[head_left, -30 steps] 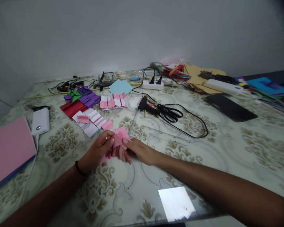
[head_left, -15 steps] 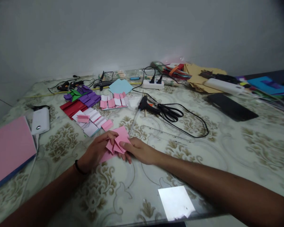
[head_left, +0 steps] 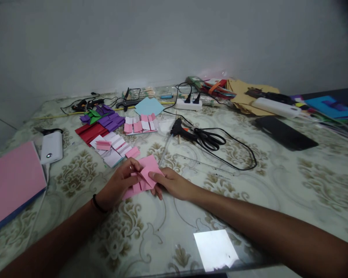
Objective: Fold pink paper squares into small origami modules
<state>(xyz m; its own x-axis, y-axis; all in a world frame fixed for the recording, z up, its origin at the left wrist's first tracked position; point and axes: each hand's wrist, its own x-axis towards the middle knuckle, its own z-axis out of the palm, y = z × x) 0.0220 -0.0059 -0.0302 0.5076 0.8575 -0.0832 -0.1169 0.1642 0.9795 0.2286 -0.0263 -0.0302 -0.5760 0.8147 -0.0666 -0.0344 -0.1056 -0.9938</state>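
Observation:
A folded pink paper (head_left: pixel 150 169) is held between both hands above the patterned table (head_left: pixel 266 200). My left hand (head_left: pixel 119 183) pinches its left side, thumb on top over the creases. On the right side, my right hand (head_left: pixel 169 183) grips the paper with the thumb pressed on its face and the fingers beneath. Another pink piece (head_left: pixel 127 194) shows below my left fingers. Just beyond lie white and pink folded papers (head_left: pixel 113 148), a second pink and white group (head_left: pixel 141 124), red folded paper (head_left: pixel 91 132) and purple folded paper (head_left: pixel 111 121).
A black glue gun (head_left: pixel 183 131) with a coiled cord lies beyond my right hand, near a white power strip (head_left: pixel 188 104). A white power bank (head_left: pixel 52 147) and pink sheets (head_left: pixel 14 181) are left; a black phone-like slab (head_left: pixel 285 133) is right. A white square (head_left: pixel 215 250) is near the edge.
My left thumb has come down onto the paper's left part, and the folds there look flatter and more spread. My right hand keeps its grip. The view has shifted slightly.

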